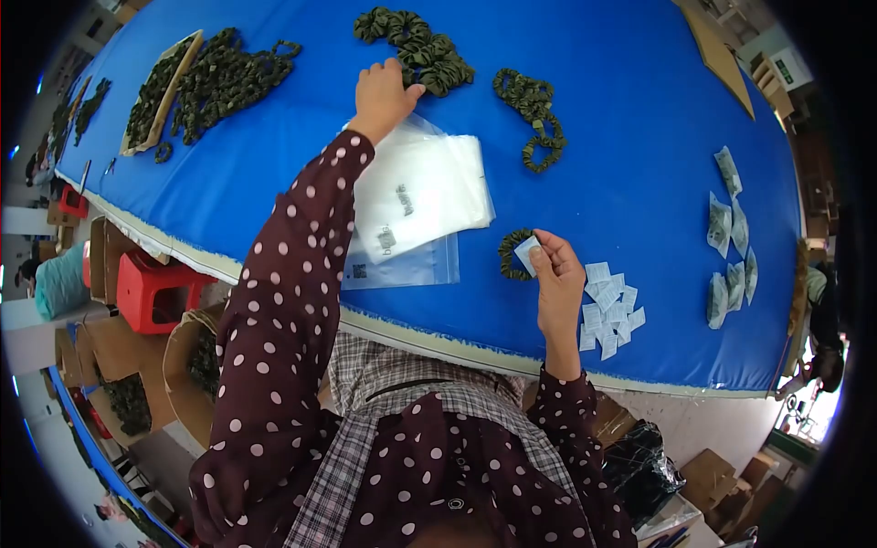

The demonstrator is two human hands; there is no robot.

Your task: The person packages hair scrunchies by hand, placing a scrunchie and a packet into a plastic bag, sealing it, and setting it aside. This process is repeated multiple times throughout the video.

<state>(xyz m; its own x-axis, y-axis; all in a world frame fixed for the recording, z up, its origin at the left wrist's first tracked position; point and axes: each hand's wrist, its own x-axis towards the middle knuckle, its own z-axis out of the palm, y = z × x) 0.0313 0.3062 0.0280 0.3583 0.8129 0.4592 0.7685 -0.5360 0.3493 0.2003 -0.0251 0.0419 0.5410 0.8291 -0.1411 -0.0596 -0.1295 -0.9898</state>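
Note:
My right hand (557,269) pinches a small white printed label (526,255) between thumb and fingers. A dark green scrunchie (508,256) is right beside the label, partly behind it. My left hand (384,99) reaches across the table to a bunch of dark green scrunchies (425,57), its thumb apart from the fingers and its fingertips at the bunch's near edge. Below the left wrist lies a stack of clear plastic bags (429,196) with black print. A loose pile of white labels (607,306) is spread just right of my right hand.
Another scrunchie cluster (530,110) lies at the back centre of the blue table (630,173). More scrunchies (228,82) sit at the left beside a filled tray (164,91). Several packed bags (719,224) lie at the right. A red stool (155,290) stands below the left edge.

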